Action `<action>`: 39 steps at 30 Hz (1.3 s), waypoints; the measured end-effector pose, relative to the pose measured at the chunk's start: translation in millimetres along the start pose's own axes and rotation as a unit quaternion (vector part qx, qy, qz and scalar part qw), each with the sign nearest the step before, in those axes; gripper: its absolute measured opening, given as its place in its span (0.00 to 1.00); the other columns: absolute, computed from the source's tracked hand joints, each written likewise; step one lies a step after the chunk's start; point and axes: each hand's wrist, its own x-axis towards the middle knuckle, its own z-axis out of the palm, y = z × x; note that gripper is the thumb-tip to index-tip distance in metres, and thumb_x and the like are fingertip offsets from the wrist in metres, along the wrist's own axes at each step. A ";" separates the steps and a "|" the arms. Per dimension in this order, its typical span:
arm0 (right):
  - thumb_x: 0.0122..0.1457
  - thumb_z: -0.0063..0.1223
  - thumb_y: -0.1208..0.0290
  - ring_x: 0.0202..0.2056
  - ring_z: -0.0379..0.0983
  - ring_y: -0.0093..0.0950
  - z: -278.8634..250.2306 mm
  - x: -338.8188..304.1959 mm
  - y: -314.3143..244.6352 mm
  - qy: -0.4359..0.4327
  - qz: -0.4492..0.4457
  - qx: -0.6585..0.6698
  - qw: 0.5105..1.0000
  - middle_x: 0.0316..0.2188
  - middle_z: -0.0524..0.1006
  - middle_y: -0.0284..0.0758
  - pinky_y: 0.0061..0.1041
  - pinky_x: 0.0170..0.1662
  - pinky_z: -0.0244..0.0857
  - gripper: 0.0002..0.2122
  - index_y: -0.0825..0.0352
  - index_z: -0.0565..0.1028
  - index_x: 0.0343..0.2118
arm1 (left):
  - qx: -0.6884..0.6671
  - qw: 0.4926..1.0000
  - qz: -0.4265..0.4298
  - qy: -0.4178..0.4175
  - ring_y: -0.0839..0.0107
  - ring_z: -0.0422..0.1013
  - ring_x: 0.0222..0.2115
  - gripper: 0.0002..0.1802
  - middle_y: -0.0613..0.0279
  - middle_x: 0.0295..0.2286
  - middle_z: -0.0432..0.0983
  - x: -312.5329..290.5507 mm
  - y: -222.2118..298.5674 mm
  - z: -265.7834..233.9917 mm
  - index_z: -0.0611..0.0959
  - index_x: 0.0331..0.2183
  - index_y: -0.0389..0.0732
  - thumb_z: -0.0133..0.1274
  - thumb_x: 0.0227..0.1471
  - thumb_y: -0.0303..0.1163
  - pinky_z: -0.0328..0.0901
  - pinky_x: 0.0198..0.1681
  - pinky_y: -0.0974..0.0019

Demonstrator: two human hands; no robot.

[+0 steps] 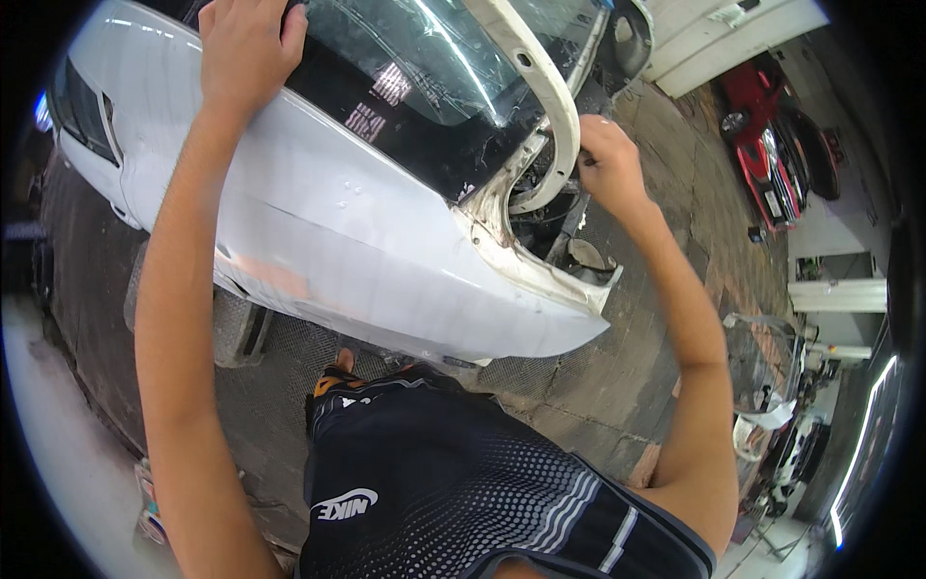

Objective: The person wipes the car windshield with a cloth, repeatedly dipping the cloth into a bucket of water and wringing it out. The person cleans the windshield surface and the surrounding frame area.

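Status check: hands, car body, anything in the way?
Left hand at white metal car body, partly out of view. Right hand by curved off-white metal pillar, grip unclear. Nothing seen blocking right hand.

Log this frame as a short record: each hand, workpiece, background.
left hand: at the dark glass's edge, top of picture; grip unclear
right hand: curled beside the curved white pillar; contact unclear
workpiece: pale car body, dark glass above its side panel
body end: open cavity by the pillar's base
background: red vehicle, upper right; paved floor
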 end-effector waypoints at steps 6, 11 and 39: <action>0.61 0.65 0.77 0.35 0.78 0.23 -32.0 -61.8 -108.9 0.130 0.403 0.116 0.898 0.33 0.82 0.34 0.20 0.42 0.69 0.11 0.64 0.85 0.46 | -0.017 1.000 0.018 0.010 0.50 0.67 0.56 0.18 0.50 0.51 0.73 -1.2 -3.4 -0.6 0.81 0.44 0.38 0.59 0.48 0.25 0.59 0.57 0.47; 0.56 0.71 0.76 0.33 0.80 0.24 -11.5 -57.2 -178.4 0.104 0.345 0.080 0.929 0.33 0.85 0.35 0.22 0.39 0.71 0.09 0.67 0.87 0.39 | -0.021 1.000 0.000 0.009 0.51 0.65 0.57 0.18 0.50 0.53 0.71 -4.8 -0.6 -0.1 0.81 0.44 0.38 0.60 0.49 0.27 0.58 0.58 0.47; 0.42 0.64 0.83 0.38 0.78 0.33 1.3 -84.0 -171.9 -0.020 0.190 -0.087 0.978 0.31 0.78 0.31 0.34 0.40 0.75 0.14 0.63 0.85 0.34 | 0.033 0.998 -0.010 -0.062 0.64 0.63 0.62 0.20 0.67 0.61 0.68 -14.0 -19.5 19.6 0.84 0.54 0.50 0.58 0.61 0.41 0.57 0.62 0.53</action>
